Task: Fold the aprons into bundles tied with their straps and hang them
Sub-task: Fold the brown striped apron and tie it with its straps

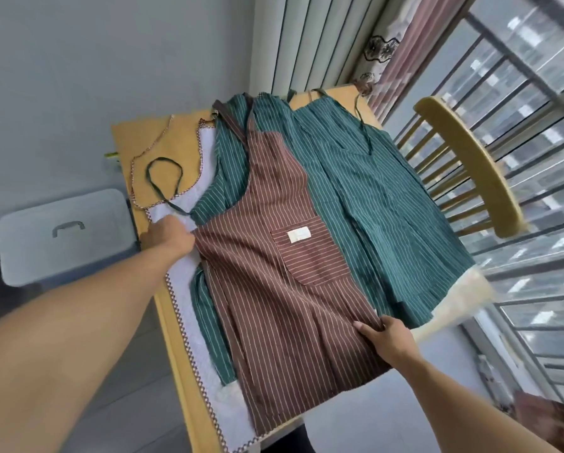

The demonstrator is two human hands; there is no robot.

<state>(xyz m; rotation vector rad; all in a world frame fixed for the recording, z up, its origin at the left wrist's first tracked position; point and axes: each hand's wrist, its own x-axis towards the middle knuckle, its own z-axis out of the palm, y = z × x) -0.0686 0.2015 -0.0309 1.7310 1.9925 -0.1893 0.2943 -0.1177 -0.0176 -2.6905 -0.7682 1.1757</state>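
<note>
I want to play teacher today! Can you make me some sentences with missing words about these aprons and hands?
1. The apron on top of the pile is ____ with thin pale stripes.
2. The pocket on the top apron has a small ____ label.
3. The right hand pinches the top apron's ____ edge.
4. Beside the table, by the window, stands a wooden ____.

Missing words: brown; white; right; chair

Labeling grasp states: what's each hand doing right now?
Left hand: closed on the brown apron's left edge.
Right hand: pinching the brown apron's right edge.
</note>
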